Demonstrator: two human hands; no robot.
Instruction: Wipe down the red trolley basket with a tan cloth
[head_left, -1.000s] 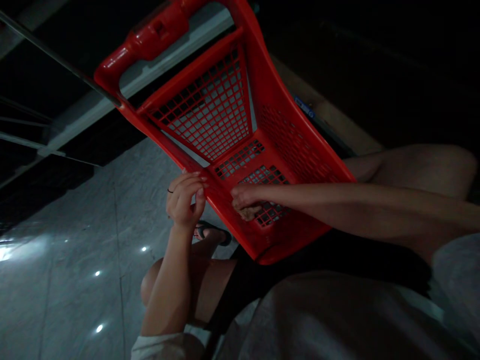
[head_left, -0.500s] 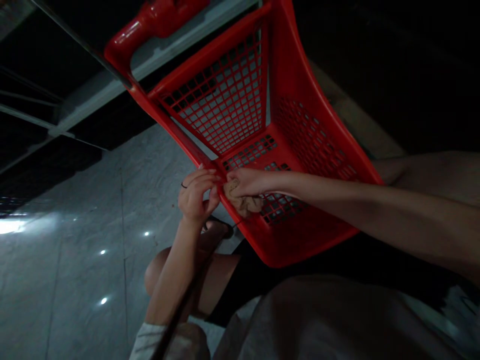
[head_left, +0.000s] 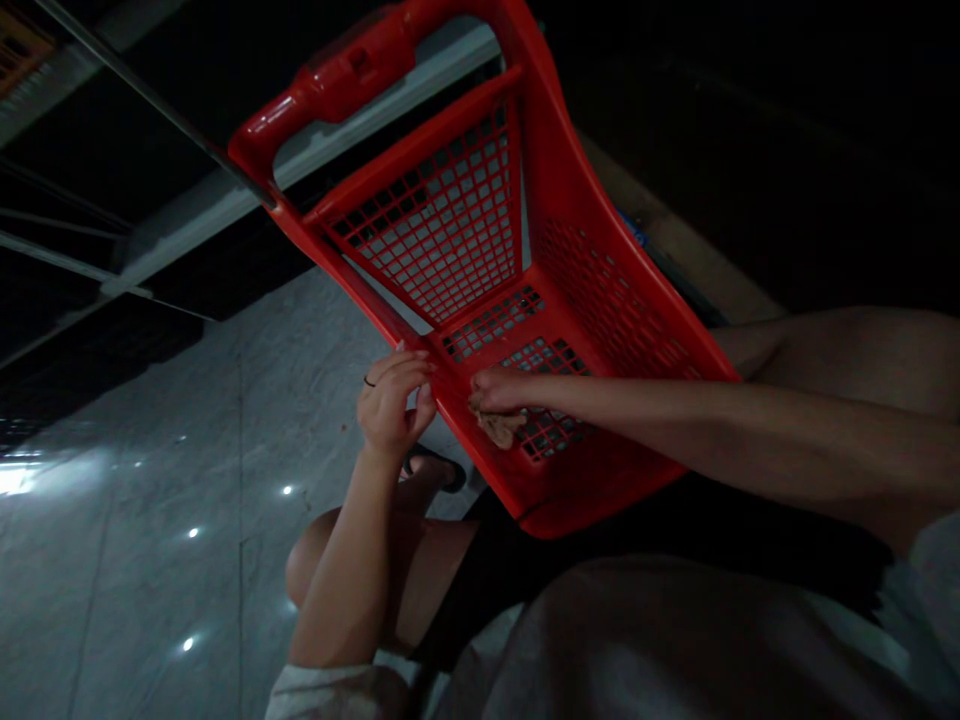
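A red plastic shopping basket (head_left: 630, 270) with grid walls and a thick handle (head_left: 360, 70) stands tilted in front of my knees. My left hand (head_left: 395, 400), with a thin dark band on one finger, curls its fingers over the basket's left rim. Inside the basket, my right hand (head_left: 499, 390) is closed on a crumpled tan cloth (head_left: 501, 428), low against the inner face of the left wall. Part of the cloth is hidden under the fingers.
Grey floor (head_left: 180, 430) with bright reflections lies to the left. Dark metal shelving (head_left: 116, 285) runs along the upper left. My bare knees are on both sides of the basket, and a sandalled foot (head_left: 435, 470) is below its left rim.
My right hand has moved the cloth slightly down and right, deeper into the basket and away from the rim. My left hand stays at the rim. The camera view has shifted a little.
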